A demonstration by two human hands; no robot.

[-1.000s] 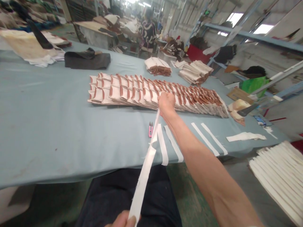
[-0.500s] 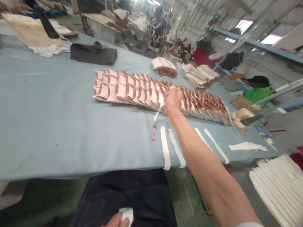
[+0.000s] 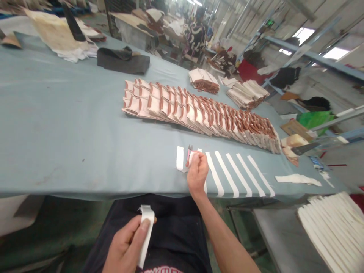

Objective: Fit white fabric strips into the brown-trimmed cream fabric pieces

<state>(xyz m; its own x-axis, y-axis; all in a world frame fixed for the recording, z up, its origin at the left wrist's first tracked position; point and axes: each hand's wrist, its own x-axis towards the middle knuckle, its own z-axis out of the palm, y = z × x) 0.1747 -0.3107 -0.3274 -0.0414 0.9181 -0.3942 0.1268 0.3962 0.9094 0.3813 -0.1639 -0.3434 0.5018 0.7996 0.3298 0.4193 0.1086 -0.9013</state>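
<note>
**White strip pinched in the left hand, right hand curled at the snips**

A white strip (image 3: 147, 212) is held by the left hand (image 3: 129, 242), in front of the dark clothing (image 3: 176, 231) below the table edge. The strip is pressed flat under the thumb, with the fingers folded behind it; its upper end is left standing above the grip and its lower end is hung beneath.

The right hand (image 3: 198, 172) is placed over the near part of the blue-grey table (image 3: 85, 144). Its fingers are curled in toward the thumb, so that only a narrow opening, if any, is left. A bit of white is seen at the fingertips, and the pink snips (image 3: 189, 154) are met just beside them, blades pointed away from the body. Whether the snips or the white bit is gripped cannot be told.

A short white piece (image 3: 180, 158) is laid just left of the snips. To the right of the hand, slanting white strips (image 3: 226, 173) are spread side by side, the nearest partly covered by the hand. Farther right, a wider white piece (image 3: 298, 179) is set apart.

Behind the right hand, a long row of cream and brown folded pieces (image 3: 199, 113) is stacked, overlapping, across the table.
</note>
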